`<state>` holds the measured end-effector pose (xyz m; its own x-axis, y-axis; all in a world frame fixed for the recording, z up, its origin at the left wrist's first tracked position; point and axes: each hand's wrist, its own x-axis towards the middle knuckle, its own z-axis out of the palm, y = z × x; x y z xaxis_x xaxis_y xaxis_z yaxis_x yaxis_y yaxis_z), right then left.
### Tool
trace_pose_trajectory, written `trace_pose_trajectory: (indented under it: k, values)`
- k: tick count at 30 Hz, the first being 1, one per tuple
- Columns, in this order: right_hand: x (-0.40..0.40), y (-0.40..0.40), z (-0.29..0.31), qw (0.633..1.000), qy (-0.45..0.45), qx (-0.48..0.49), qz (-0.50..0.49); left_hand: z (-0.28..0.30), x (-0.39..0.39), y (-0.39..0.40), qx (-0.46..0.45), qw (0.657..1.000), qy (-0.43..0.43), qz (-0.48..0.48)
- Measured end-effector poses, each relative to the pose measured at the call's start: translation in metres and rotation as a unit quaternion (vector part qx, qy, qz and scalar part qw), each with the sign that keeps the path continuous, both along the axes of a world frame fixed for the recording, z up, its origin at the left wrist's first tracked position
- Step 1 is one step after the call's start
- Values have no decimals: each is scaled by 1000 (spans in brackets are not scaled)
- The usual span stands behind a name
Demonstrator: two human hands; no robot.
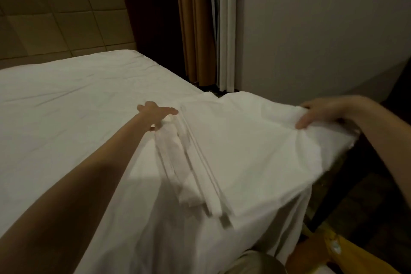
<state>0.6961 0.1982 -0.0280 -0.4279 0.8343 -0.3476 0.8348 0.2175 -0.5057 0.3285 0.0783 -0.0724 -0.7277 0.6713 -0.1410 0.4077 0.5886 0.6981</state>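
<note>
A folded white sheet (235,151) lies in stacked layers on the right part of a white bed (66,107). My left hand (155,114) reaches out to the folded edge at the sheet's far left corner, and its fingers pinch the cloth there. My right hand (320,113) grips the sheet's right edge, thumb on top and fingers curled over the bunched cloth at the bed's side. The sheet is stretched between both hands. Part of it hangs over the bed's near corner.
A padded beige headboard (55,11) stands behind the bed. Brown and white curtains (204,29) hang at the back, beside a grey wall (322,40) under a window sill. Dark floor (367,196) shows to the right of the bed. An orange object (333,249) lies at bottom right.
</note>
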Motion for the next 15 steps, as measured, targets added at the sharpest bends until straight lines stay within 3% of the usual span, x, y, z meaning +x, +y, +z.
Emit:
trace_pose_trajectory:
  k: [2,3,7,11,15]
  values:
    - [16,-8,-17,999,-22,-36,-20,-3,7,2,-55,991,118,9]
    - [19,-9,-27,999,-12,-35,-30,-4,14,2,-67,989,128,-17]
    - [2,-19,-57,985,111,-10,-129,-7,42,-4,-65,990,-92,-84]
    - [-8,-17,-62,984,47,121,-119,-8,50,-10,-20,964,-258,-60]
    - [-12,-19,-47,977,15,200,-77,-10,67,-16,62,893,-430,-117]
